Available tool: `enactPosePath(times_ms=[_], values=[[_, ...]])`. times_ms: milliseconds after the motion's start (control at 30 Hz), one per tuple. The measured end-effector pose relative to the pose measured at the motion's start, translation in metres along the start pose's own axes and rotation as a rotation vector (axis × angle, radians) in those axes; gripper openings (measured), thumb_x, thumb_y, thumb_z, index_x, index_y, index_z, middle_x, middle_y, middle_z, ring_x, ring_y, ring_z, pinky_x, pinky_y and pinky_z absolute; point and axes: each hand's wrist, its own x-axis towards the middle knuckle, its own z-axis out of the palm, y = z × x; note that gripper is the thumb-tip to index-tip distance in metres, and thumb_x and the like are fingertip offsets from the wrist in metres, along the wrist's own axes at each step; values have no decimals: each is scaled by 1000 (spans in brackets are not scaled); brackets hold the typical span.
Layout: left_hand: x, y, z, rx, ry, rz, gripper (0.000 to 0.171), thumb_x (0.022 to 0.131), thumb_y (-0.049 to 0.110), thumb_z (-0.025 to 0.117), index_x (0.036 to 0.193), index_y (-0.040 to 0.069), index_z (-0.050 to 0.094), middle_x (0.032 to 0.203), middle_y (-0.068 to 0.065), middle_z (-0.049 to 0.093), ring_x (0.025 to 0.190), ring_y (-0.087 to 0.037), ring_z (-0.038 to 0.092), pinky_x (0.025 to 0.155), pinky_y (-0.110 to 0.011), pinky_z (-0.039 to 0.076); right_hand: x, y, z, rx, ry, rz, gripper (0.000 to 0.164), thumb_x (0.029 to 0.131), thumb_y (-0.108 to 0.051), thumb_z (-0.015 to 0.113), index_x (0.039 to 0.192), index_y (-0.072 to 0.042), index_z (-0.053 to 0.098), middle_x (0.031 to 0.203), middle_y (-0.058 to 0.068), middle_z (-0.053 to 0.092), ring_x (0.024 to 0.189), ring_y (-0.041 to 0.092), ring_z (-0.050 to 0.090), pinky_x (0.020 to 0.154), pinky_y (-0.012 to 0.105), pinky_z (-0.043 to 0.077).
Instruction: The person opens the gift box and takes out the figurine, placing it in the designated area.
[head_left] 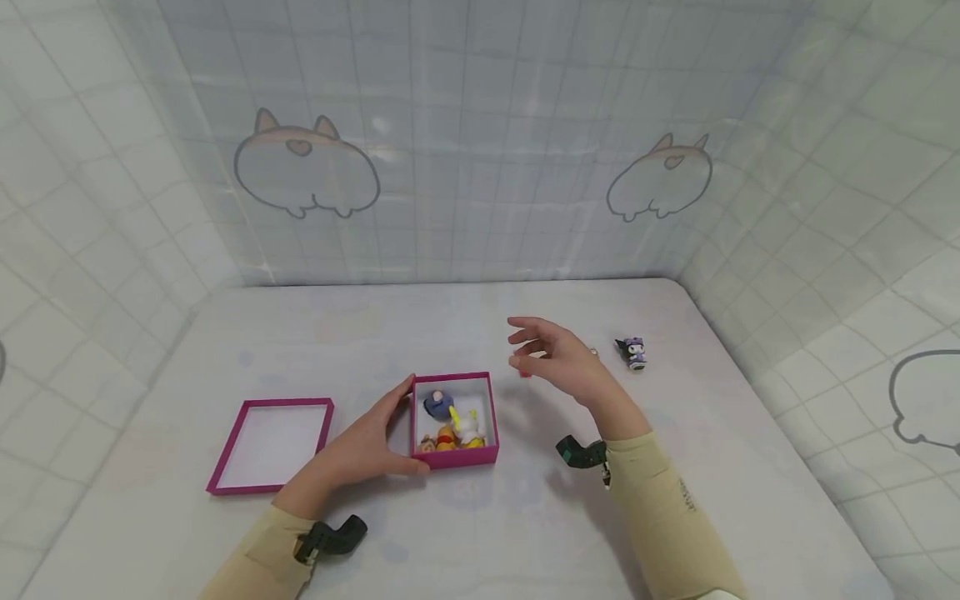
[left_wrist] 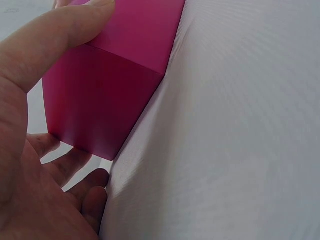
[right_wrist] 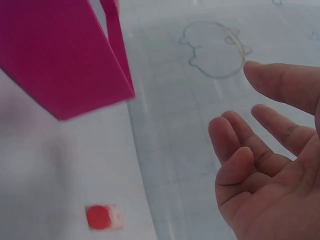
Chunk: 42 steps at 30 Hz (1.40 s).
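Observation:
A square magenta box [head_left: 454, 459] with a white inside stands on the table. In it lie several small figurines [head_left: 446, 438]: a dark blue one, a yellow-and-white one and an orange one with a red top. My left hand [head_left: 367, 450] grips the box at its left, thumb on the front wall and fingers at the far left corner; the left wrist view shows the thumb [left_wrist: 60, 35] on the magenta side. My right hand [head_left: 558, 358] hangs above the table right of the box, fingers loosely bent, holding nothing. A small red item [right_wrist: 99, 217] lies below it, partly hidden in the head view.
The magenta-rimmed lid [head_left: 328, 425] lies to the left with its white inside up. A black, white and purple figurine [head_left: 634, 353] stands at the right. Another small item [head_left: 594, 352] peeks out behind the right hand. Tile-patterned curtains [head_left: 480, 208] surround the table.

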Motion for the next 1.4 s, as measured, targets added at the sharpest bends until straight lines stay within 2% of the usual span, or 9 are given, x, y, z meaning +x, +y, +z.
enactPosePath(times_ms=[233,533,633,867,967,1233,1400], values=[[1,2,-1,7,-4,17,130,59,62,88,159,35,9,162,3,20,148,-25,18,111,-56,30,1,-3,17,-88,-85,-40,52,89,-23,76,137,-27,57,119,-2,63,106,16,61,89,38,52],[1,1,-3,5,-1,19,132,58,61,88,160,29,10,162,2,20,148,-25,18,112,-56,29,4,-1,35,-126,-249,-62,49,91,-22,74,137,-25,57,123,6,64,104,13,62,86,40,52],[0,0,-3,-1,-2,21,131,59,60,88,160,30,10,162,1,20,148,-25,18,113,-56,28,4,2,41,-149,-296,-65,48,90,-24,74,136,-25,58,125,7,63,105,12,62,86,38,52],[-2,1,-4,-3,-4,11,130,59,59,89,159,34,9,162,1,19,148,-26,17,112,-57,28,3,2,53,-229,-381,-89,40,89,-22,74,126,-15,62,126,6,63,110,11,59,87,36,52],[-2,1,-5,4,-3,10,130,60,59,88,159,33,9,162,1,19,148,-27,17,112,-58,28,3,2,57,-272,-406,-117,40,88,-24,75,126,-19,63,127,3,62,112,11,57,86,34,52],[-2,0,-5,15,-1,34,130,60,60,88,159,32,9,162,2,20,148,-24,19,112,-56,28,2,4,66,-361,-439,-147,43,87,-19,75,128,-17,64,128,-1,62,114,17,56,85,31,52],[1,1,-3,8,-1,29,129,60,60,88,159,33,9,162,2,20,148,-25,18,111,-57,30,1,3,67,-443,-443,-178,47,85,-17,77,130,-17,64,129,-6,60,118,15,53,93,32,51]])
